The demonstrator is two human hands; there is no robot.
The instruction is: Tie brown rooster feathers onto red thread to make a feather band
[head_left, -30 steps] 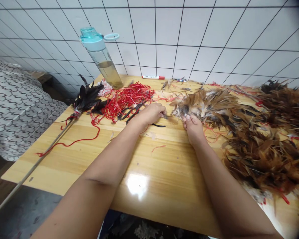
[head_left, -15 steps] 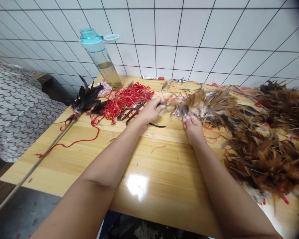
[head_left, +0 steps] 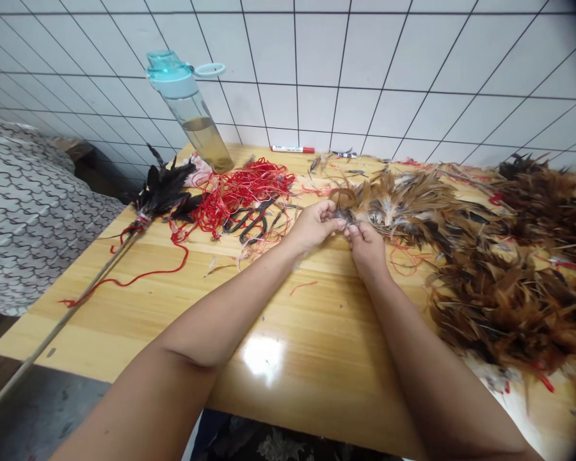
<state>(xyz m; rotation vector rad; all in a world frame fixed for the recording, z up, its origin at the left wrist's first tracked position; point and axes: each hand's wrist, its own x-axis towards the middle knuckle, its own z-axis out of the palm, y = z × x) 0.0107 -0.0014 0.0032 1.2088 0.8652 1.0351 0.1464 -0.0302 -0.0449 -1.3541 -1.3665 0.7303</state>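
At the middle of the table, my left hand [head_left: 318,224] pinches some small feathers [head_left: 344,216] with brown and grey-black fluff. Close beside it on the right, my right hand [head_left: 367,246] has its thumb and fingers pressed together on the same feathers. The fingertips of both hands nearly meet. Just behind and to the right lies a pile of brown feathers [head_left: 403,202] with pale fluffy bases. Black-handled scissors [head_left: 249,224] rest left of my left hand, partly under red string. How many feathers each hand holds I cannot make out.
A tangle of red string [head_left: 242,192] and a tilted-looking water bottle [head_left: 201,134] stand at the back left. A stick [head_left: 84,294] tied with black feathers [head_left: 166,186] crosses the left edge. Brown feather bundles [head_left: 513,307] cover the right side. A red marker [head_left: 292,149] lies by the wall.
My left hand has moved right, from near the scissors to my right hand, and now pinches at the feathers there. The right hand has shifted only slightly.
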